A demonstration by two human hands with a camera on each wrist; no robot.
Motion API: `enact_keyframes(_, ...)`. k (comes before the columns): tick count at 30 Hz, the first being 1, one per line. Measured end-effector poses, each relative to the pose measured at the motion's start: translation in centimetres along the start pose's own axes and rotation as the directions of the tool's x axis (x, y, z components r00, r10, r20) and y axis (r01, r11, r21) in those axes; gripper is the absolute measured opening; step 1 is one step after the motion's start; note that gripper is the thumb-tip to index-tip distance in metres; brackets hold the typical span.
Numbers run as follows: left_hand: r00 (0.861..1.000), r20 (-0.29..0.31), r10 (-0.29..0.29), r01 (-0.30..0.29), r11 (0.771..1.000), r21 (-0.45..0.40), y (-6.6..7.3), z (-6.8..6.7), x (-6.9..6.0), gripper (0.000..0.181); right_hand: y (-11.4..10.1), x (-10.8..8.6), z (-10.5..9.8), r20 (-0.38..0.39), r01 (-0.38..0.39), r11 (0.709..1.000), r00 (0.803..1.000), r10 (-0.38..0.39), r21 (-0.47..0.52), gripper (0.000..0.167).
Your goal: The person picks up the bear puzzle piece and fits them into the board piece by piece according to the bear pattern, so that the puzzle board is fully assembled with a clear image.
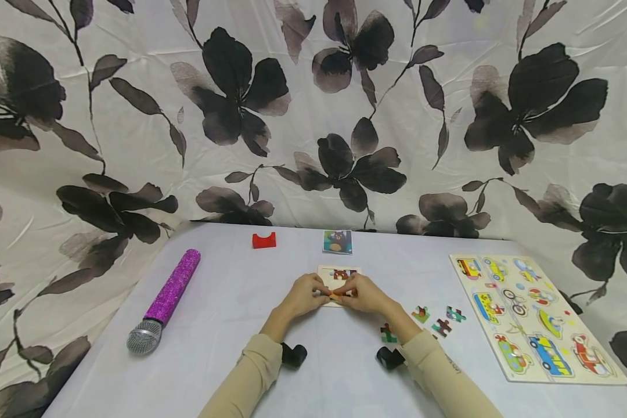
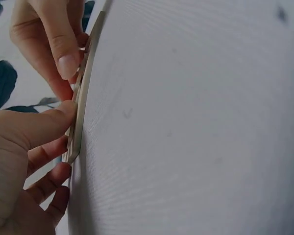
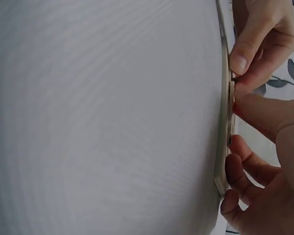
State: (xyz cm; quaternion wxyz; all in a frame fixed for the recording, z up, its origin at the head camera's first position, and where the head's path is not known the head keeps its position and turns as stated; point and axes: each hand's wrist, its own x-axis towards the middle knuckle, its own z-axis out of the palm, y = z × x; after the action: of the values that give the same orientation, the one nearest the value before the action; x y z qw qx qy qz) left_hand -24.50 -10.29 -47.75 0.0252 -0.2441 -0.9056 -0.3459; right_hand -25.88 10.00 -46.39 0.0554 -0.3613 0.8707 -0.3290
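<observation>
A small wooden puzzle board [image 1: 323,270] lies on the white table between both hands, with several brown joined pieces [image 1: 343,273] along its far part. My left hand [image 1: 302,295] and right hand [image 1: 367,295] meet over its near part, thumbs and index fingers pinching a small orange puzzle piece [image 1: 334,296]. Most of that piece is hidden by the fingertips. In the left wrist view, the left thumb lies on top at the board edge [image 2: 78,129], with the other fingers beside it. The right wrist view shows the right fingers along the board's side [image 3: 221,161].
Loose jigsaw pieces [image 1: 442,327] lie by the right forearm. Behind the board stands a bear picture card [image 1: 337,242], and left of it a red block [image 1: 263,240]. A purple glittery microphone [image 1: 172,290] is at left, a vehicle puzzle board [image 1: 533,319] at right.
</observation>
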Motion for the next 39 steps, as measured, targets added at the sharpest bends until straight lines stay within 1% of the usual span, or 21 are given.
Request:
enact_keyframes(2,1.0,0.0,0.005,-0.005,1.0,-0.01,-0.11,0.0,-0.06,0.014,-0.02,0.0,0.01,-0.004,-0.006,1.0,1.0,0.006,-0.006,0.022)
enact_keyframes(4,1.0,0.0,0.009,-0.009,1.0,-0.02,-0.17,-0.03,-0.1,0.014,0.04,0.05,0.07,-0.009,0.008,1.0,1.0,-0.008,-0.02,0.021)
enact_keyframes(7,1.0,-0.005,0.015,-0.015,0.999,-0.031,-0.15,-0.14,-0.21,0.011,-0.01,0.13,0.19,-0.019,0.07,0.995,0.997,-0.072,-0.068,0.019)
enact_keyframes(10,1.0,-0.012,-0.001,0.0,0.998,-0.055,-0.01,-0.36,-0.39,0.007,-0.15,0.18,0.3,-0.022,0.133,0.986,0.99,-0.136,-0.104,0.017)
enact_keyframes(12,1.0,-0.013,-0.004,0.003,0.998,-0.058,0.09,-0.52,-0.53,0.006,-0.29,0.17,0.34,-0.025,0.128,0.987,0.991,-0.131,-0.098,0.017)
enact_keyframes(14,1.0,-0.012,-0.002,0.001,0.999,-0.052,0.2,-0.65,-0.64,0.008,-0.37,0.19,0.38,-0.026,0.098,0.992,0.995,-0.1,-0.075,0.017)
enact_keyframes(16,1.0,-0.002,0.012,-0.012,1.0,-0.019,0.24,-0.7,-0.72,0.008,-0.39,0.24,0.42,-0.024,0.068,0.996,0.997,-0.069,-0.055,0.018)
enact_keyframes(18,0.999,0.009,0.03,-0.031,0.999,0.036,0.27,-0.72,-0.75,0.008,-0.41,0.28,0.47,-0.018,0.057,0.997,0.998,-0.058,-0.053,0.018)
enact_keyframes(20,0.999,0.018,0.043,-0.044,0.995,0.091,0.31,-0.75,-0.79,0.006,-0.49,0.29,0.52,-0.013,0.056,0.997,0.998,-0.057,-0.053,0.017)
enact_keyframes(23,0.998,0.024,0.052,-0.055,0.99,0.128,0.36,-0.81,-0.82,0.005,-0.59,0.23,0.61,-0.008,0.058,0.996,0.998,-0.058,-0.062,0.018)
enact_keyframes(25,0.998,0.023,0.058,-0.061,0.99,0.126,0.32,-0.82,-0.83,0.005,-0.64,0.18,0.66,-0.01,0.049,0.997,0.999,-0.05,-0.064,0.019)
enact_keyframes(28,0.998,0.022,0.065,-0.067,0.993,0.097,0.3,-0.85,-0.81,0.009,-0.59,0.15,0.73,-0.016,0.046,0.996,0.999,-0.047,-0.074,0.021)
enact_keyframes(30,0.997,0.025,0.074,-0.076,0.993,0.089,0.18,-0.78,-0.76,0.011,-0.58,0.18,0.72,-0.019,0.059,0.995,0.998,-0.061,-0.084,0.021)
enact_keyframes(35,0.993,0.02,0.113,-0.115,0.989,0.097,0.08,-0.59,-0.75,0.014,-0.6,0.32,0.69,-0.031,0.127,0.984,0.991,-0.131,-0.125,0.021)
enact_keyframes(37,0.993,0.011,0.118,-0.119,0.988,0.097,0.14,-0.57,-0.81,0.013,-0.64,0.34,0.7,-0.035,0.128,0.982,0.99,-0.134,-0.139,0.021)
enact_keyframes(39,0.993,0.003,0.116,-0.115,0.989,0.088,0.21,-0.56,-0.89,0.013,-0.73,0.33,0.68,-0.035,0.112,0.984,0.992,-0.118,-0.141,0.021)
